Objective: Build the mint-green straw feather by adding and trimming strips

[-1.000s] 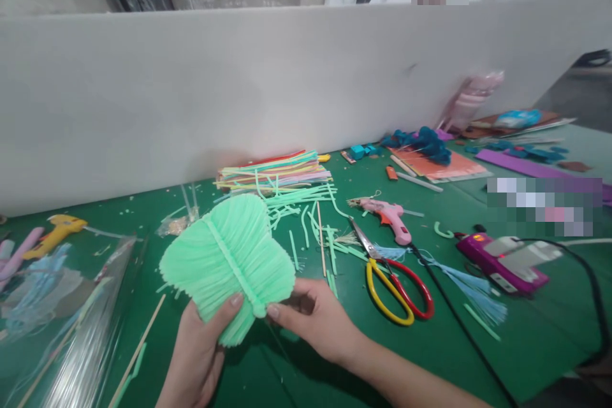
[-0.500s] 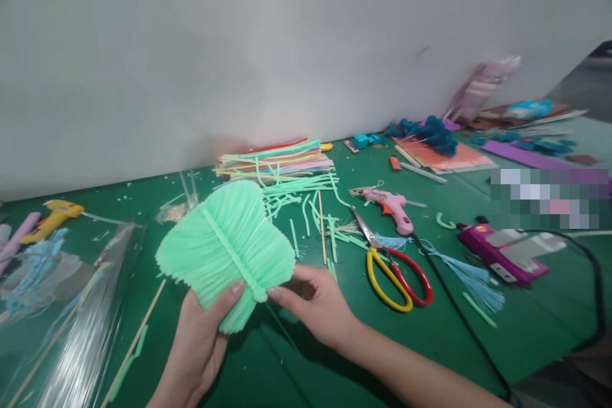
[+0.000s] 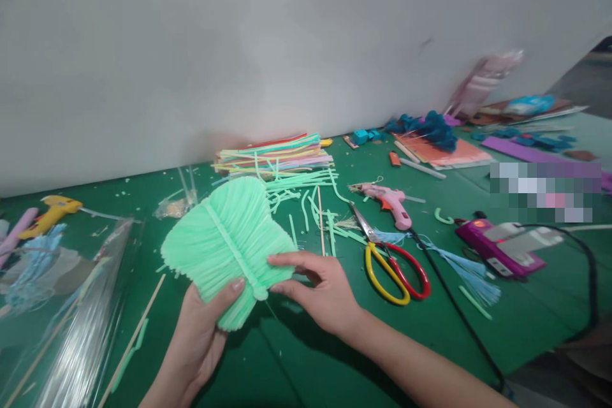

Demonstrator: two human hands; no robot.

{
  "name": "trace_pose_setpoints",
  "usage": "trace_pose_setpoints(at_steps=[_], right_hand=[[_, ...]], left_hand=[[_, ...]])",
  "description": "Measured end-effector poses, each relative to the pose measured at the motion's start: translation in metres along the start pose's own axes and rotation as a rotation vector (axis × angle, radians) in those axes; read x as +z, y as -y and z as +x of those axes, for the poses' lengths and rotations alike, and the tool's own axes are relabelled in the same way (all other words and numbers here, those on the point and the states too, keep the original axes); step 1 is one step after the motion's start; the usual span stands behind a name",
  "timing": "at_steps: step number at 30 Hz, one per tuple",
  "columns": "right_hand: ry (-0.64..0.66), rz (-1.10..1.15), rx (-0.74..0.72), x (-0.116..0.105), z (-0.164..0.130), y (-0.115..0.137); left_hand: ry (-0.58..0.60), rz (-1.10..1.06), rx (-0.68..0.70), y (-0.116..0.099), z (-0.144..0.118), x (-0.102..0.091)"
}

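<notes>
A light-green leaf shape made of fuzzy pipe cleaners [image 3: 229,242], with a raised midrib down its middle, is held up over the green table. My left hand [image 3: 210,315] is closed on its lower left part, thumb pressed on the front beside the midrib and the other fingers behind. At the lower right lobe is my right hand [image 3: 320,293], its index finger lying on the front and its thumb by the edge near the midrib's rounded end. The rest of that hand's fingers are partly hidden.
Scissors [image 3: 387,268] with yellow and red handles lie to the right, near a pink glue gun [image 3: 394,204]. Behind are bundled pipe cleaners [image 3: 277,156] and cut green pieces. A purple power strip [image 3: 497,252], yellow glue gun [image 3: 55,213] and clear plastic sheet [image 3: 90,325] flank the hands.
My right index finger has come up onto the front of the leaf's right lobe. The leaf has shifted and tilted slightly, while my left hand keeps its hold.
</notes>
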State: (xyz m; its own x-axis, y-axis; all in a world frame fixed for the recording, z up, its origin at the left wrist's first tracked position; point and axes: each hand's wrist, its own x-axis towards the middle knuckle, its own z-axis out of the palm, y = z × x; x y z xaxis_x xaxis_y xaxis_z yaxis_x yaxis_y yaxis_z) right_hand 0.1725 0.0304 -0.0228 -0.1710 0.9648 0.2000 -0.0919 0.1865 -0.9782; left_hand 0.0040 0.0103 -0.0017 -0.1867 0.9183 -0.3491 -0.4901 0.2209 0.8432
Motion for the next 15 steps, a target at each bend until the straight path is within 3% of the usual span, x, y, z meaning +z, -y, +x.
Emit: trace_pose_setpoints(at_steps=[8, 12, 15], right_hand=[[0.039, -0.205, -0.243, -0.007, 0.002, 0.006], [-0.117, -0.241, -0.326, -0.006, -0.003, 0.004], [-0.145, -0.474, -0.495, -0.008, -0.006, 0.008]], left_hand=[[0.065, 0.001, -0.078, 0.004, -0.011, 0.005], [-0.007, 0.015, 0.007, 0.004, -0.014, 0.009], [-0.033, 0.045, 0.047, 0.002, -0.015, 0.008]])
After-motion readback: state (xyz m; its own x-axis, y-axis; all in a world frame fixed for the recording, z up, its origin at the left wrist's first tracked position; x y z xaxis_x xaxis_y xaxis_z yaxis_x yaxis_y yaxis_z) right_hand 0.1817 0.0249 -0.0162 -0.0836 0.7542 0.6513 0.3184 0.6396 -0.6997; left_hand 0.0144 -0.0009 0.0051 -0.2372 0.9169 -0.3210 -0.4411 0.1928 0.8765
